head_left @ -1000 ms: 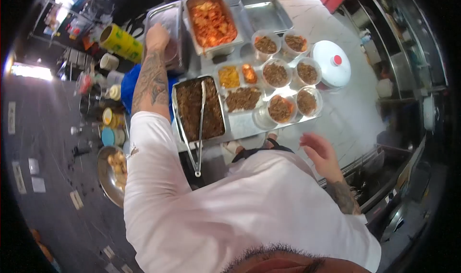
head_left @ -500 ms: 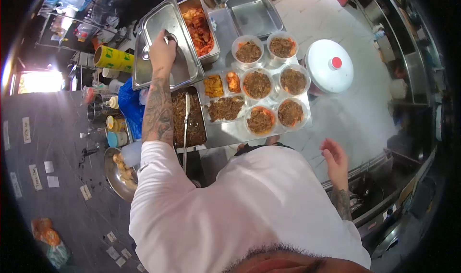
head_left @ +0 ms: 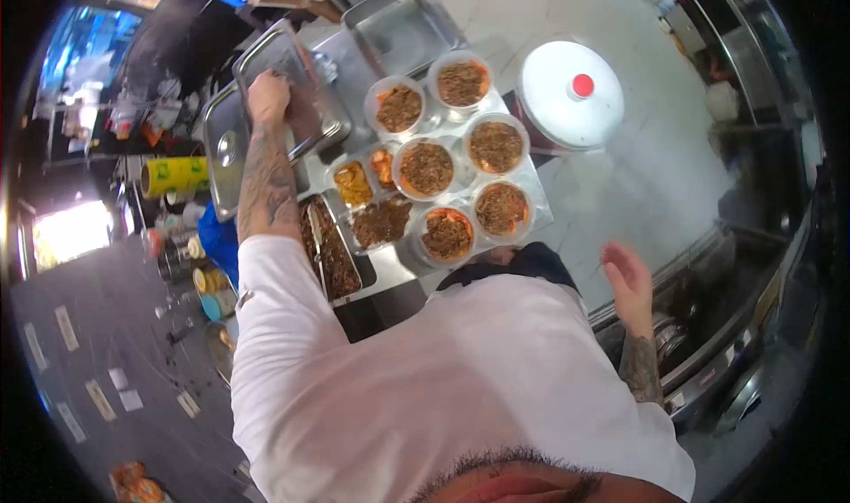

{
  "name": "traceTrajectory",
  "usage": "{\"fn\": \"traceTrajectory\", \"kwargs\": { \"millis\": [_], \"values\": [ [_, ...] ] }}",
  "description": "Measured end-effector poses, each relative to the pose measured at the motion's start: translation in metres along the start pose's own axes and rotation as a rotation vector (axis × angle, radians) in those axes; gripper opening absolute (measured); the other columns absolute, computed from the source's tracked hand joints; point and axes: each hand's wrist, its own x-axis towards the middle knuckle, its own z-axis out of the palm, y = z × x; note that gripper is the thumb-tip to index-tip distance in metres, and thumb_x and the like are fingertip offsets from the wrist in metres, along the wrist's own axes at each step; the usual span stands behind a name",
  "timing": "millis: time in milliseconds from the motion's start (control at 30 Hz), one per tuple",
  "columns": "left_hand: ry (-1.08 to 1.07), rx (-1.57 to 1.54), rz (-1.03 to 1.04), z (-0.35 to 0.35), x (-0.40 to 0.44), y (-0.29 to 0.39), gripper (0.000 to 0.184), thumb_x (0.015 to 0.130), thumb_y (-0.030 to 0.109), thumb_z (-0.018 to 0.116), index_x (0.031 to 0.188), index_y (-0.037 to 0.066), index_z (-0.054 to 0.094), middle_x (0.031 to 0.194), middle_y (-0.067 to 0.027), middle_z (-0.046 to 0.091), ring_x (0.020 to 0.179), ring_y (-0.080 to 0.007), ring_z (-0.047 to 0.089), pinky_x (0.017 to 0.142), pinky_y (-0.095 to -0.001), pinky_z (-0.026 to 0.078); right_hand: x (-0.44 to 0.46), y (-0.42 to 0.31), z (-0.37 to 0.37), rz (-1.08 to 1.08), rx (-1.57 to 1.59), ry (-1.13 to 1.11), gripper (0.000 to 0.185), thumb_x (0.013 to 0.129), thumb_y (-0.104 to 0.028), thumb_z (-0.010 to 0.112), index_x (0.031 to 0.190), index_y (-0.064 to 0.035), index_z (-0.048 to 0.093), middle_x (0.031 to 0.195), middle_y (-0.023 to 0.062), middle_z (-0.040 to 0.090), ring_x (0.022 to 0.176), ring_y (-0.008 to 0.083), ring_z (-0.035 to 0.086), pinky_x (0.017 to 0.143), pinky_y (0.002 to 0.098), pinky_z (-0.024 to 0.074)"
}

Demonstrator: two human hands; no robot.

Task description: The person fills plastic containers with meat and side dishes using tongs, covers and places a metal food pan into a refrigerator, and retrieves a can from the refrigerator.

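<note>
My left hand (head_left: 268,97) is closed on top of a steel lid (head_left: 310,118) at the upper left; its fingertips and the lid's handle are hard to make out. The lid covers the place where the red food was. Beside it on the left is another steel lid (head_left: 226,147). Below my left forearm's right side, a tray of dark meat (head_left: 341,268) holds tongs (head_left: 316,228). Several round tubs of meat (head_left: 426,168) stand on the steel table (head_left: 390,273), near a divided container (head_left: 381,222). My right hand (head_left: 629,282) hangs open over the floor, holding nothing.
An empty steel pan (head_left: 398,34) sits at the table's far edge. To the right is a large container with a white lid (head_left: 571,96) and red knob. Jars (head_left: 211,280) and a yellow roll (head_left: 175,176) are at the left.
My left hand has moved the lid over the pan of red food, which is now hidden. The view has shifted, and my right hand remains open at the right.
</note>
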Motion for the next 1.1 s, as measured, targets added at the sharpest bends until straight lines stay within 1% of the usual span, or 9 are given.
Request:
{"fn": "traceTrajectory", "kwargs": {
  "millis": [233,300,367,467,533,667,733,867,1100],
  "values": [
    [0.025,0.161,-0.002,-0.021,0.01,0.042,0.048,0.089,0.029,0.062,0.13,0.004,0.062,0.118,-0.0293,0.065,0.11,-0.0426,0.064,0.095,-0.0459,0.051,-0.002,0.104,-0.095,0.235,-0.051,0.146,0.039,0.097,-0.01,0.062,0.134,-0.0015,0.056,0.118,0.0085,0.065,0.099,0.0164,0.064,0.085,0.0292,0.0504],
    [0.366,0.021,0.13,-0.07,-0.035,0.122,0.054,0.09,0.036,0.064,0.132,0.002,0.06,0.115,-0.0284,0.064,0.101,-0.0398,0.066,0.089,-0.0455,0.052,0.012,0.148,-0.145,0.305,-0.043,0.205,0.04,0.097,-0.012,0.062,0.135,-0.0029,0.055,0.117,0.0083,0.066,0.094,0.0156,0.064,0.08,0.0279,0.05],
    [0.303,-0.335,0.145,-0.131,-0.113,0.232,0.054,0.088,0.034,0.07,0.13,0.001,0.061,0.112,-0.0202,0.066,0.087,-0.0299,0.066,0.079,-0.0394,0.053,0.012,0.205,-0.207,0.384,-0.039,0.262,0.041,0.097,-0.014,0.062,0.136,-0.0043,0.055,0.116,0.0081,0.066,0.09,0.0148,0.064,0.075,0.0265,0.0496],
    [0.175,-0.812,0.324,-0.143,-0.245,0.366,0.048,0.082,0.013,0.077,0.127,0.002,0.062,0.11,-0.0096,0.067,0.081,-0.0148,0.059,0.069,-0.0272,0.049,0.034,0.262,-0.296,0.492,-0.098,0.337,0.041,0.097,-0.016,0.061,0.136,-0.0049,0.054,0.115,0.0082,0.066,0.086,0.0141,0.063,0.067,0.0263,0.0491],
    [-0.009,-0.79,0.563,-0.132,-0.322,0.446,0.051,0.079,0.007,0.078,0.127,0.004,0.061,0.11,-0.0096,0.064,0.082,-0.0158,0.059,0.071,-0.0285,0.049,0.049,0.26,-0.35,0.509,-0.084,0.332,0.039,0.098,-0.015,0.059,0.135,-0.0032,0.054,0.112,0.009,0.065,0.084,0.0154,0.064,0.063,0.0276,0.0496],
    [-0.491,-1.043,0.335,-0.067,-0.385,0.575,0.055,0.084,0.005,0.074,0.136,0.002,0.053,0.121,-0.0103,0.057,0.093,-0.014,0.063,0.076,-0.0266,0.052,0.114,0.201,-0.445,0.261,-0.162,0.346,0.044,0.094,-0.004,0.053,0.137,-0.002,0.051,0.112,0.0109,0.064,0.082,0.0173,0.063,0.067,0.0285,0.0509],
    [-0.511,-1.06,0.269,-0.053,-0.378,0.62,0.056,0.085,0.005,0.072,0.137,0.001,0.052,0.124,-0.0117,0.055,0.097,-0.016,0.063,0.078,-0.0283,0.053,0.153,0.131,-0.474,0.054,-0.095,0.312,0.052,0.087,0.006,0.043,0.137,-0.002,0.053,0.11,0.0117,0.064,0.076,0.0133,0.061,0.065,0.0275,0.0513],
    [-0.321,-0.96,0.404,-0.076,-0.33,0.678,0.06,0.085,0.006,0.073,0.14,0.001,0.049,0.133,-0.0143,0.049,0.105,-0.0218,0.062,0.083,-0.0317,0.054,0.252,0.014,-0.482,-0.045,-0.016,0.183,0.058,0.082,0.01,0.039,0.137,-0.0006,0.053,0.113,0.0132,0.064,0.072,0.012,0.059,0.066,0.0269,0.0515],
    [0.125,-0.849,0.181,0.005,-0.189,0.712,0.067,0.083,0.013,0.075,0.143,0.005,0.046,0.141,-0.0181,0.047,0.123,-0.027,0.055,0.091,-0.0369,0.052,0.45,-0.132,-0.431,-0.314,-0.204,-0.298,0.044,0.095,-0.006,0.058,0.138,-0.0007,0.052,0.116,0.011,0.062,0.073,0.0097,0.058,0.065,0.0264,0.0517]
  ]
}}
